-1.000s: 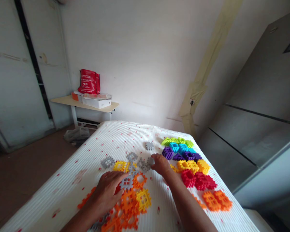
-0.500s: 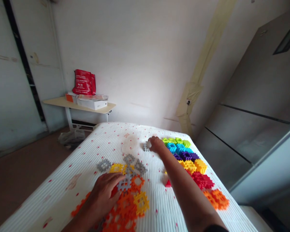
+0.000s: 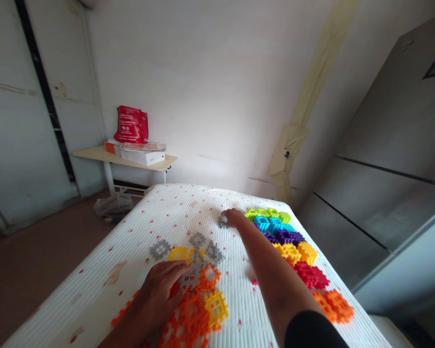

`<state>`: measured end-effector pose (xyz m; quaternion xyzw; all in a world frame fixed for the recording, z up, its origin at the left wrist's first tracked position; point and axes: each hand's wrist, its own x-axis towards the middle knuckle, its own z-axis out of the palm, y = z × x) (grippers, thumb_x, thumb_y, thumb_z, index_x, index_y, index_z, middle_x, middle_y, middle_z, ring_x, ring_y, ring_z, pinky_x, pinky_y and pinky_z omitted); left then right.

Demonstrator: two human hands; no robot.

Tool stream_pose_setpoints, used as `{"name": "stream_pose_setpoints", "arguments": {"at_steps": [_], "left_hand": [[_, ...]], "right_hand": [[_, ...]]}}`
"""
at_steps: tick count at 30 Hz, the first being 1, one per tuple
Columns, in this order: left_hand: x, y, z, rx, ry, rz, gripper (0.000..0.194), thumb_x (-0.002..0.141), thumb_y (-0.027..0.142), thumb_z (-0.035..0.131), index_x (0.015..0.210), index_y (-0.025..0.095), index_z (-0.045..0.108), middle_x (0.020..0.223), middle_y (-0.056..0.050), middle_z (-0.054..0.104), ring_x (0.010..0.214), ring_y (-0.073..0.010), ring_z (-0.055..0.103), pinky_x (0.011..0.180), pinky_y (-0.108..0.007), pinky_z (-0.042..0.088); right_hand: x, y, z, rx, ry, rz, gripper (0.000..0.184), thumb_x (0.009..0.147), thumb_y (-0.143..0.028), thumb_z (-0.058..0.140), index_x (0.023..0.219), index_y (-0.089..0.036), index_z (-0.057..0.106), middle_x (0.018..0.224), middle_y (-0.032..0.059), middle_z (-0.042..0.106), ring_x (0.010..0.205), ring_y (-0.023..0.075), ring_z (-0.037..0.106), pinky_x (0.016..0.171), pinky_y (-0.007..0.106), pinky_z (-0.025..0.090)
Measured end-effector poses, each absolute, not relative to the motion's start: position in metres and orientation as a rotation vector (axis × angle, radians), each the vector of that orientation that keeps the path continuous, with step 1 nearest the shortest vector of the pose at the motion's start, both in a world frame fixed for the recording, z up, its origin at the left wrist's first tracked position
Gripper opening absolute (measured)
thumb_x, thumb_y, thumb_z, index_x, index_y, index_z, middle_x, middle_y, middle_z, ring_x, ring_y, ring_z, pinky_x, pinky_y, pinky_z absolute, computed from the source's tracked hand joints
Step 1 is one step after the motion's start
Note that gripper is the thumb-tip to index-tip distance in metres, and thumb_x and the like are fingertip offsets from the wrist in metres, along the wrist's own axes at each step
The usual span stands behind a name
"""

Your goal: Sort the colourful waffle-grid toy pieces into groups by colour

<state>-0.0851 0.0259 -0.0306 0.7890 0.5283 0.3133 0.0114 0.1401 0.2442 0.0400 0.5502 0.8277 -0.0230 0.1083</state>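
At the far middle of the bed, my right hand (image 3: 232,218) is closed on a grey interlocking block piece (image 3: 222,222), which it partly hides. Close to me, my left hand (image 3: 165,285) rests over the loose pile, thumb and fingers apart. Its fingertips are at the edge of a grey square block piece (image 3: 189,278); whether they touch it is unclear. Orange block pieces (image 3: 192,309) lie under and beside this hand, with a yellow piece (image 3: 216,308) to their right. Several more grey pieces (image 3: 161,249) and yellow pieces (image 3: 179,253) lie just beyond.
Along the right side run colour-sorted rows: green (image 3: 268,213), blue (image 3: 274,224), purple (image 3: 285,236), yellow (image 3: 307,253), red (image 3: 311,274) and orange (image 3: 334,306). A side table (image 3: 90,153) with boxes and a red bag (image 3: 132,124) stands back left. A grey fridge (image 3: 391,145) is at right.
The view has shifted slightly left. My right hand stays at the grey piece at the far middle, and that piece shows less now. My left hand keeps its place over the pile.
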Motion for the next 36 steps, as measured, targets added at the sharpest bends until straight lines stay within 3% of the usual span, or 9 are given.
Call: {"name": "stream_pose_setpoints", "arguments": {"at_steps": [5,11,19,27,32,34,36], "left_hand": [[-0.083,0.025,-0.03,2.433,1.687,0.963,0.041,0.07,0.02,0.056,0.109,0.03,0.064,0.112,-0.001,0.067,0.105,-0.0216,0.059,0.094,-0.038,0.047],[-0.084,0.025,-0.03,2.426,1.681,0.951,0.04,0.07,0.021,0.057,0.108,0.029,0.065,0.112,-0.003,0.067,0.105,-0.0223,0.059,0.094,-0.038,0.046],[-0.083,0.025,-0.035,2.391,1.689,0.964,0.039,0.07,0.023,0.058,0.109,0.029,0.065,0.113,-0.003,0.066,0.106,-0.0229,0.058,0.094,-0.04,0.047],[-0.083,0.025,-0.033,2.378,1.691,0.939,0.04,0.07,0.021,0.058,0.109,0.03,0.065,0.113,-0.002,0.066,0.107,-0.0227,0.058,0.095,-0.04,0.046],[-0.083,0.024,-0.033,2.363,1.693,0.928,0.039,0.07,0.021,0.058,0.108,0.031,0.065,0.114,-0.002,0.066,0.107,-0.0221,0.058,0.095,-0.04,0.046],[-0.083,0.023,-0.033,2.358,1.695,0.921,0.039,0.071,0.021,0.057,0.108,0.03,0.066,0.114,-0.002,0.066,0.108,-0.022,0.058,0.096,-0.04,0.046],[-0.083,0.023,-0.033,2.357,1.696,0.913,0.04,0.07,0.019,0.057,0.107,0.03,0.066,0.114,-0.002,0.066,0.108,-0.0221,0.058,0.096,-0.04,0.046]], "right_hand": [[0.138,0.244,0.038,1.552,2.394,-0.035,0.034,0.088,-0.032,0.056,0.118,-0.017,0.052,0.119,0.008,0.054,0.102,0.0216,0.056,0.085,0.042,0.048],[0.136,0.245,0.043,1.558,2.368,-0.048,0.062,0.065,-0.015,0.073,0.122,-0.027,0.052,0.122,0.0087,0.057,0.116,0.0302,0.049,0.087,0.044,0.044],[0.128,0.246,0.052,1.535,2.341,-0.112,0.077,0.06,-0.018,0.075,0.13,-0.031,0.045,0.131,0.0092,0.051,0.122,0.0313,0.044,0.09,0.05,0.04],[0.128,0.242,0.049,1.537,2.327,-0.133,0.064,0.065,-0.014,0.074,0.124,-0.026,0.051,0.122,0.0084,0.057,0.113,0.0296,0.052,0.088,0.042,0.045],[0.133,0.247,0.044,1.498,2.346,-0.132,0.034,0.089,-0.032,0.055,0.119,-0.017,0.052,0.119,0.0081,0.054,0.101,0.0212,0.056,0.084,0.042,0.049],[0.134,0.251,0.042,1.49,2.347,-0.129,0.033,0.09,-0.033,0.053,0.119,-0.016,0.051,0.118,0.008,0.054,0.099,0.0202,0.057,0.083,0.041,0.05],[0.135,0.254,0.04,1.488,2.343,-0.126,0.042,0.083,-0.029,0.062,0.122,-0.017,0.05,0.117,0.0085,0.057,0.099,0.0224,0.058,0.081,0.039,0.05]]}}
